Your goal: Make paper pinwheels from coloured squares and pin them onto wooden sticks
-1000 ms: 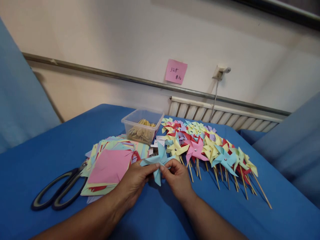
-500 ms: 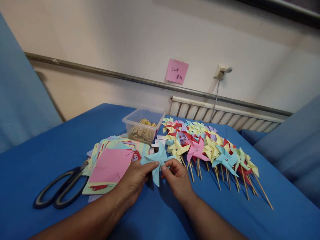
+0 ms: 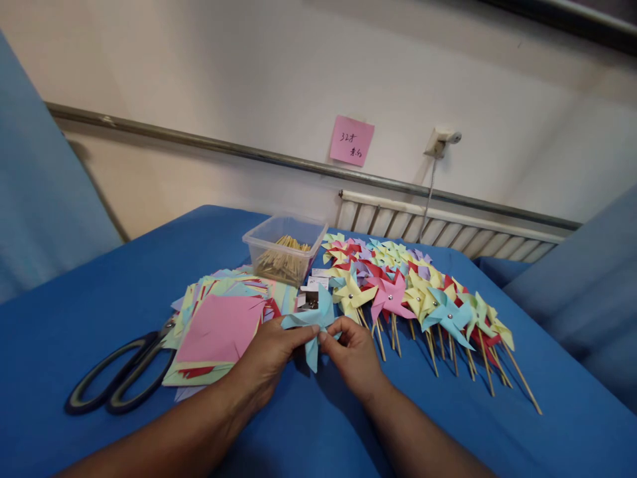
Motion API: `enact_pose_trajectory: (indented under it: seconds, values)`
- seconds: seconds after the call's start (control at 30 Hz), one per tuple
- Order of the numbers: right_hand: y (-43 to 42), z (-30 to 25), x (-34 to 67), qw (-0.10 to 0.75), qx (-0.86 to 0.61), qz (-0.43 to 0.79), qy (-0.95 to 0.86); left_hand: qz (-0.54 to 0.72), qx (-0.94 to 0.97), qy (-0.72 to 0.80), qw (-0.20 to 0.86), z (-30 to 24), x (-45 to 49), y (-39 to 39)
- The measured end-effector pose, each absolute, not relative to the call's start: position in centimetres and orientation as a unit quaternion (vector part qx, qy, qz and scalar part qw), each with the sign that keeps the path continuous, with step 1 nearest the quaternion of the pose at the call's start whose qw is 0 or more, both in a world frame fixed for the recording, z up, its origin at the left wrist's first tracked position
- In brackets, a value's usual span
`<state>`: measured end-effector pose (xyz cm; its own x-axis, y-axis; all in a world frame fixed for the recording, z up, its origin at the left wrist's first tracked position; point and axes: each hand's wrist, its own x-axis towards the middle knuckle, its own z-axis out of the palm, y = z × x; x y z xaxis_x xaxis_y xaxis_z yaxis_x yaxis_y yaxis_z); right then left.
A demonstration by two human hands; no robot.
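A light blue paper pinwheel (image 3: 314, 322) is held at its centre between both hands, just above the blue table (image 3: 99, 299). My left hand (image 3: 269, 362) pinches it from the left with thumb and forefinger. My right hand (image 3: 354, 355) pinches it from the right. No stick is visible on it. To the left lies a stack of coloured paper squares (image 3: 219, 328) with a pink sheet on top. To the right lie several finished pinwheels on wooden sticks (image 3: 418, 299).
Black-handled scissors (image 3: 119, 382) lie at the left beside the paper stack. A clear plastic tub of wooden sticks (image 3: 283, 249) stands behind the hands. A small box of pins (image 3: 308, 299) sits near it. A pink note (image 3: 351, 141) hangs on the wall.
The blue pinwheel's paper blades have shifted slightly between my fingers. Both hands stay at the same spot.
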<state>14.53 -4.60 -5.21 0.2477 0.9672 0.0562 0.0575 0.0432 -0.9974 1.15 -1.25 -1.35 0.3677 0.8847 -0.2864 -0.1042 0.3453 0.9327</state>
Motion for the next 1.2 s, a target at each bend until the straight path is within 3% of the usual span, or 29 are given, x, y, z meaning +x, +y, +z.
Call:
enact_pose_trajectory:
  seconds: [1.2]
  values:
    - [-4.73,-5.12,14.54,0.555,-0.579,0.337,-0.492,0.362,0.441,0.443,0.691,-1.64,1.12,-1.09]
